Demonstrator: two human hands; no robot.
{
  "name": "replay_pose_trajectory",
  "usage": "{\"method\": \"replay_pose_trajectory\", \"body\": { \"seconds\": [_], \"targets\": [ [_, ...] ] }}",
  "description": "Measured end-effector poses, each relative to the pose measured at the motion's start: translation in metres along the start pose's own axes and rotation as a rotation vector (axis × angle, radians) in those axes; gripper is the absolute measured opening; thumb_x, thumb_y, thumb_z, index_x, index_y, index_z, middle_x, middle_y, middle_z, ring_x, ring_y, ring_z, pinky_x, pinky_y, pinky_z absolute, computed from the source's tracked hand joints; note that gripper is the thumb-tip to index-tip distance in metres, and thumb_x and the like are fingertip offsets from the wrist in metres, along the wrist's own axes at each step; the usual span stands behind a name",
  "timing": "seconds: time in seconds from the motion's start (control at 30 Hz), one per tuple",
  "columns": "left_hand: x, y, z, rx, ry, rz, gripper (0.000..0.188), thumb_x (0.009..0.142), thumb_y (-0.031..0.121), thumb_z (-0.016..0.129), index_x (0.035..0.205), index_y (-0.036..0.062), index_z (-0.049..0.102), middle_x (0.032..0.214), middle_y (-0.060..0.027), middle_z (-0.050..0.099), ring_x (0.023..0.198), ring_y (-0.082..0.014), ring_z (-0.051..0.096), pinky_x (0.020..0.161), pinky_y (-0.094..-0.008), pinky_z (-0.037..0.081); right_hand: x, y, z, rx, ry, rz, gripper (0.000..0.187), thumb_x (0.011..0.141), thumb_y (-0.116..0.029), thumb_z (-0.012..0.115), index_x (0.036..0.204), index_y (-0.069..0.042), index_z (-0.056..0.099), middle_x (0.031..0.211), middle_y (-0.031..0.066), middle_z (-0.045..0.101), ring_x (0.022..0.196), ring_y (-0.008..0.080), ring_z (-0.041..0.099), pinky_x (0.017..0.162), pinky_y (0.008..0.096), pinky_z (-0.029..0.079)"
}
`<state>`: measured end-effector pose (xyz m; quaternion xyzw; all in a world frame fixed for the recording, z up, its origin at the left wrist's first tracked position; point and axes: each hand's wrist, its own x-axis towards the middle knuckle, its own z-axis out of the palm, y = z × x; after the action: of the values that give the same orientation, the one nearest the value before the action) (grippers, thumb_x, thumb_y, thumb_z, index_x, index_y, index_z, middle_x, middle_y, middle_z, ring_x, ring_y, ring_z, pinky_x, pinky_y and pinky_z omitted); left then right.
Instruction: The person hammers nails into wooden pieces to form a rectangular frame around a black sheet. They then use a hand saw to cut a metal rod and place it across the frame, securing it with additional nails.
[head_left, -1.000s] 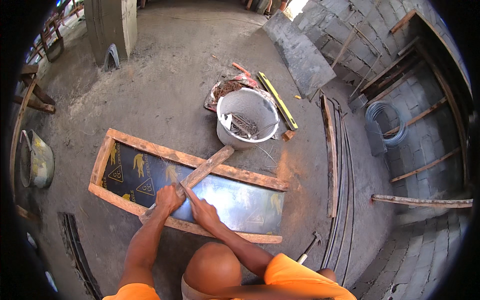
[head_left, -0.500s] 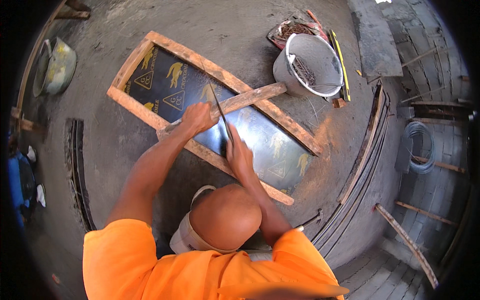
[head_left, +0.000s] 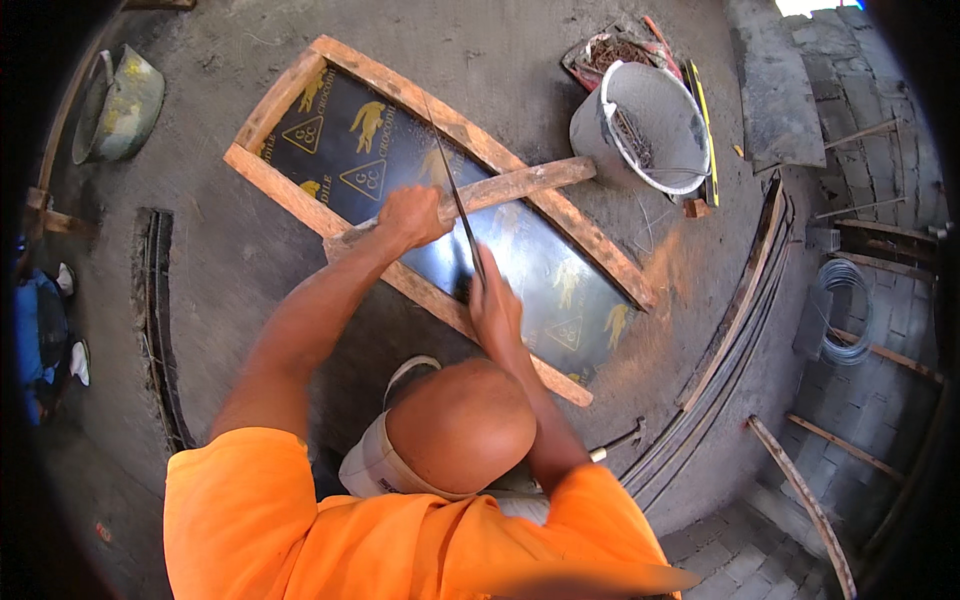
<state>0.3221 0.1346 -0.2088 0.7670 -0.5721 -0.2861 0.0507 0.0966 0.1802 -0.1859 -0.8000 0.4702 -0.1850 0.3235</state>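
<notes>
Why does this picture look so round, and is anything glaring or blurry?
In the head view, the fisheye lens leaves black rounded corners and bends straight edges near the rim; also in the head view, pale glare whitens part of the dark panel, a bright patch at the top right looks washed out, and an orange-brown shape at the bottom is out of focus.

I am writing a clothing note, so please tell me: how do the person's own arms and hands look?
The orange shirt has short sleeves without visible markings. Both forearms are uncovered. The left hand and right hand are bare, with no gloves on the fingers and no watch or band visible.
</notes>
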Motion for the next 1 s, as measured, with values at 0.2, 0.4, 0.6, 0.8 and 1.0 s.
{"method": "replay_pose_trajectory", "body": {
  "seconds": [0.2, 0.4, 0.6, 0.8, 1.0],
  "targets": [
    [-0.002, 0.000, -0.006, -0.047, -0.047, -0.035, 0.052, 0.087, 0.044, 0.071, 0.108, -0.0033, 0.073, 0.102, -0.0310, 0.074, 0.099, -0.0470, 0.073, 0.088, -0.0540, 0.059, -0.038, 0.028, 0.006, -0.028, -0.024, 0.021, 0.055, 0.106, -0.018, 0.054, 0.160, -0.022, 0.039, 0.093, 0.0333, 0.069, 0.083, 0.0526, 0.068, 0.071, 0.0592, 0.054],
    [0.005, -0.004, 0.003, -0.034, -0.043, -0.002, 0.055, 0.089, 0.048, 0.068, 0.108, -0.0031, 0.073, 0.102, -0.0315, 0.074, 0.099, -0.0478, 0.073, 0.090, -0.0541, 0.058, -0.153, -0.001, -0.077, -0.154, -0.271, 0.348, 0.064, 0.101, -0.005, 0.062, 0.161, -0.017, 0.043, 0.102, 0.0303, 0.071, 0.088, 0.0435, 0.073, 0.075, 0.0503, 0.057],
    [-0.001, 0.004, -0.005, -0.048, -0.003, -0.080, 0.050, 0.085, 0.043, 0.075, 0.113, 0.0006, 0.075, 0.105, -0.0299, 0.074, 0.102, -0.0451, 0.073, 0.090, -0.0527, 0.059, 0.051, 0.014, 0.035, -0.061, -0.110, 0.108, 0.059, 0.102, -0.012, 0.058, 0.158, -0.019, 0.042, 0.103, 0.0315, 0.069, 0.095, 0.0501, 0.068, 0.081, 0.0554, 0.054],
    [0.003, 0.002, -0.003, -0.013, -0.056, -0.055, 0.052, 0.086, 0.043, 0.076, 0.112, -0.0023, 0.074, 0.104, -0.0292, 0.075, 0.101, -0.0448, 0.074, 0.090, -0.0520, 0.059, -0.103, 0.016, -0.044, -0.048, -0.145, 0.144, 0.062, 0.104, -0.014, 0.059, 0.162, -0.023, 0.038, 0.106, 0.0341, 0.069, 0.093, 0.0490, 0.070, 0.077, 0.0560, 0.057],
    [0.007, -0.006, 0.005, -0.034, -0.033, -0.006, 0.050, 0.086, 0.043, 0.075, 0.111, -0.0014, 0.073, 0.101, -0.0276, 0.075, 0.098, -0.0427, 0.074, 0.087, -0.0525, 0.060, -0.054, -0.023, -0.057, -0.116, -0.283, 0.297, 0.064, 0.102, -0.009, 0.061, 0.161, -0.020, 0.040, 0.105, 0.0337, 0.070, 0.093, 0.0494, 0.071, 0.077, 0.0547, 0.057]
  ]
}}
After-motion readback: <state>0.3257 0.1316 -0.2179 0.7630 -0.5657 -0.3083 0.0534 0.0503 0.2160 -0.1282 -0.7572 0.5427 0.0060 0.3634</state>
